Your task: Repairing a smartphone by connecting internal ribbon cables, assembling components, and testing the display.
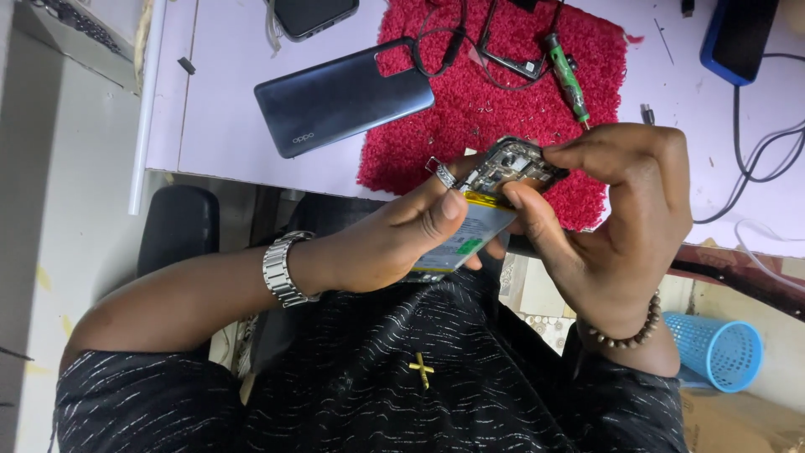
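An opened phone [495, 189] with its back cover off shows a battery with a green sticker and a circuit board at its top end. My left hand [394, 239], wearing a metal watch and a ring, grips the phone from below, thumb on the battery. My right hand [616, 205], with a bead bracelet on the wrist, holds the phone's top end, fingertips pinching at the circuit board by the camera area. Both hands hold the phone in the air just in front of the desk edge, over my lap.
A dark phone back cover [344, 96] lies on the pale desk [226, 75]. A red fuzzy mat [503, 92] carries a green-handled screwdriver [566, 75], black cables and small screws. Another phone [314, 15] lies at the top, a blue device [738, 38] top right, a blue basket [717, 348] lower right.
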